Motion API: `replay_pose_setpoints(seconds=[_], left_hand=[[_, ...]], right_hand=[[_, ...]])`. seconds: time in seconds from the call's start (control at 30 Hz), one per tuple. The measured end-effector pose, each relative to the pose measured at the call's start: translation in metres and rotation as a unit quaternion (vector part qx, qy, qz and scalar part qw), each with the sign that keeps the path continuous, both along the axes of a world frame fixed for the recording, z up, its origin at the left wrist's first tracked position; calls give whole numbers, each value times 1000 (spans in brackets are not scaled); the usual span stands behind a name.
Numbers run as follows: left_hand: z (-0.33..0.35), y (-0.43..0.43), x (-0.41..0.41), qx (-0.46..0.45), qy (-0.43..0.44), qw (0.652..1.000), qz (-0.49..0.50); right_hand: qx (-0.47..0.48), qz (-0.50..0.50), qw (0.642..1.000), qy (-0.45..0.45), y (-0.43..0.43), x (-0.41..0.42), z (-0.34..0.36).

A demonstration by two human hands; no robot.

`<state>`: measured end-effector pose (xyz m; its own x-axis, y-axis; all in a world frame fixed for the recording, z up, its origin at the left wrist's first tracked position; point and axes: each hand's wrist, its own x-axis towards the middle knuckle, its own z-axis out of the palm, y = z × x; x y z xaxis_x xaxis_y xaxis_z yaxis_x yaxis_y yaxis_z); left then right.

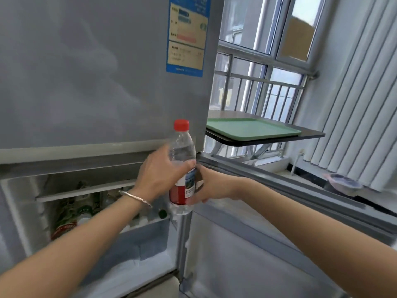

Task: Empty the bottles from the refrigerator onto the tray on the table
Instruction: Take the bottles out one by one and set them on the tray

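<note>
A clear water bottle point(182, 147) with a red cap and a red label stands upright in mid-air in front of the refrigerator point(86, 82). My left hand point(161, 175) wraps its upper body from the left. My right hand point(212, 186) grips its lower part from the right, at the label. The lower fridge compartment is open and several more bottles point(73, 214) lie and stand on its shelf, partly hidden by my left forearm. A green tray point(253, 129) lies bare on the dark table point(313, 134) at the right, beyond the fridge.
The open lower fridge door point(257, 244) swings out to the right, under my right arm. Behind the table are a window with metal bars point(264, 91) and a white radiator point(354, 104). A small bowl-like container point(343, 183) sits on the floor by the radiator.
</note>
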<state>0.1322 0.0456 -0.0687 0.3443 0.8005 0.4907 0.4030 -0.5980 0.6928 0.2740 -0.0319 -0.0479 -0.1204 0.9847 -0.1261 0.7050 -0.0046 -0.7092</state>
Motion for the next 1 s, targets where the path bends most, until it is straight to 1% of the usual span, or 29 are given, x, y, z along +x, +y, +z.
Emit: replay_pose_setpoints(seconds=[0.1,0.17,0.27,0.33,0.43,0.53,0.6,0.73,0.83,0.93,1.0], left_hand=[[42,-19,24,71,-9,997,-5],[66,-25,41,97,-26,995,-22],[104,-27,63,68,-70,991,-94],[126,-21,78,45,-96,987,-121],[146,-7,103,16,-121,982,-146],[148,9,132,12,-59,984,-166],[139,21,149,-17,-44,982,-182],[123,54,183,-88,-84,981,-149],[110,81,207,-136,-130,976,-112],[108,95,224,-171,-120,976,-55],[109,101,228,-178,-116,977,-29]], right_hand=[[54,-34,992,105,-2,17,14],[98,-53,984,139,-4,31,30],[152,-82,977,127,-10,57,61],[182,-114,970,114,-12,76,79],[231,-157,949,149,-6,103,100],[259,-191,928,187,19,126,115],[259,-206,925,190,42,134,118],[253,-203,932,161,89,146,112],[245,-202,935,155,121,152,105],[232,-209,942,124,157,160,99],[219,-214,945,117,179,168,98]])
